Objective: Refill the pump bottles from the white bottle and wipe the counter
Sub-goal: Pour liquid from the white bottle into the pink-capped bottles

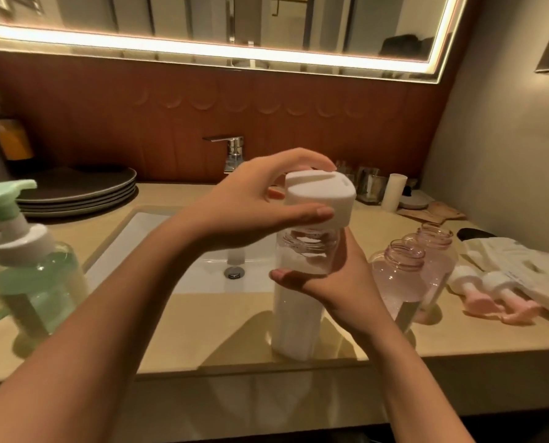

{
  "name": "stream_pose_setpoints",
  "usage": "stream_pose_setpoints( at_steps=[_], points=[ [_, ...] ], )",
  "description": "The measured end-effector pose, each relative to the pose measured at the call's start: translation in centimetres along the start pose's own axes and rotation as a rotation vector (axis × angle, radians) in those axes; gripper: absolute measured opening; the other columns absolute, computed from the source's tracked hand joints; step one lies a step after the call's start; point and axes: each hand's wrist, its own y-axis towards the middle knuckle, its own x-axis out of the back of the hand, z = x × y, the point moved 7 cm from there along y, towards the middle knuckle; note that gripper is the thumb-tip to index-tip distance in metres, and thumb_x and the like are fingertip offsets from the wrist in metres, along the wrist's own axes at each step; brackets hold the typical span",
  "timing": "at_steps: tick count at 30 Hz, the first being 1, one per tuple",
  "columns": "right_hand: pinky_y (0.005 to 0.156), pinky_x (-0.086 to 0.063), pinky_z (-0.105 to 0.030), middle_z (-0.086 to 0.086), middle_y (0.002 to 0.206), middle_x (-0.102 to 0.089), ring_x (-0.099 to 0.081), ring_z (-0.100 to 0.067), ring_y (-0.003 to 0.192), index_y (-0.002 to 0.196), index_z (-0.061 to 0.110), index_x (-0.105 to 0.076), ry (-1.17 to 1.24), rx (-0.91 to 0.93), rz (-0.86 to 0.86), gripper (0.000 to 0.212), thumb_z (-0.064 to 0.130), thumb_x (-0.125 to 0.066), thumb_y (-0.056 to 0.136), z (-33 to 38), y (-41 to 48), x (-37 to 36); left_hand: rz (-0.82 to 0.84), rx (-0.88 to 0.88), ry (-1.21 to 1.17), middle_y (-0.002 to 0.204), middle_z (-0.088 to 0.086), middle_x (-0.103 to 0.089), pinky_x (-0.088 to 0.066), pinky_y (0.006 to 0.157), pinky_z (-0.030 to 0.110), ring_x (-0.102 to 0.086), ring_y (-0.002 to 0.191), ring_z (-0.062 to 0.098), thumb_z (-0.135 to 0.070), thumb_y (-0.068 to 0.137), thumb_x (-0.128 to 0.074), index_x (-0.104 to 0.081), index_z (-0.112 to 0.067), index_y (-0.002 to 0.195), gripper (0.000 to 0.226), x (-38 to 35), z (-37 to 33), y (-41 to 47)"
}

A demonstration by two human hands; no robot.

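Now my left grip (250, 206) holds the white cap (321, 199) over the white bottle (295, 321), which my right grip (340, 282) clasps upright near the desk (202, 330) front edge, so it cannot tip, I judge.

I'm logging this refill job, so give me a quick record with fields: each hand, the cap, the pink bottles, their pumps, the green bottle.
left hand: grips the white cap
right hand: holds the white bottle, standing on the counter
cap state: lifted, tilted just above the bare neck
pink bottles: two, uncapped, right of the white bottle
pink pumps: lying on the counter, further right
green pump bottle: pump on, left of the sink
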Motion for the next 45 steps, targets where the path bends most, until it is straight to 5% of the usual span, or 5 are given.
stream_pose_setpoints(
  at_steps=[13,18,24,38,45],
  points=[
    [0.084,-0.053,-0.024,0.016,0.114,-0.061,-0.059,-0.001,0.105,0.126,0.037,-0.043,-0.041,0.023,0.019,0.080,0.032,-0.086,0.058,-0.5,0.2,0.4,0.116,-0.048,-0.098,0.138,-0.034,-0.038,-0.042,0.095,0.018,-0.035,0.127,-0.013,-0.051,0.079,-0.056,-0.058,-0.054,0.116,0.038,-1.1,1.8,-1.0],
    [0.085,-0.052,-0.022,0.018,0.114,-0.061,-0.059,0.002,0.103,0.122,0.041,-0.042,-0.049,0.013,0.020,0.080,0.032,-0.087,0.056,-0.5,0.2,0.6,-0.124,-0.079,-0.047,0.129,-0.027,-0.046,-0.029,0.081,-0.008,-0.037,0.116,-0.021,-0.043,0.077,-0.055,-0.063,-0.043,0.098,0.023,0.2,-0.5,-0.9],
    [0.089,-0.051,-0.024,0.016,0.124,-0.057,-0.057,0.004,0.106,0.132,0.033,-0.040,-0.091,0.002,0.040,0.085,0.035,-0.085,0.060,-0.4,0.4,0.3,-0.309,0.044,0.503,0.117,-0.014,-0.047,-0.040,0.082,0.023,-0.044,0.104,0.004,-0.080,0.066,-0.054,-0.041,-0.036,0.128,0.077,-1.7,-2.3,-0.3],
    [0.085,-0.052,-0.026,0.019,0.113,-0.060,-0.059,0.002,0.102,0.116,0.044,-0.042,-0.065,-0.003,0.033,0.079,0.032,-0.087,0.052,-0.5,-0.1,0.6,-0.448,0.176,-0.020,0.114,-0.028,-0.052,-0.039,0.080,0.015,-0.049,0.107,-0.010,-0.039,0.076,-0.071,-0.043,-0.044,0.123,0.055,2.4,2.9,-3.7],
    [0.091,-0.052,-0.036,0.010,0.124,-0.058,-0.058,-0.004,0.111,0.132,0.028,-0.042,-0.117,0.005,0.063,0.085,0.032,-0.087,0.060,-0.9,0.5,0.3,-0.393,0.021,0.117,0.132,-0.019,-0.039,-0.029,0.087,0.008,-0.038,0.119,-0.002,-0.057,0.069,-0.070,-0.033,-0.037,0.135,0.079,-1.8,-1.4,-1.6]
  ],
)
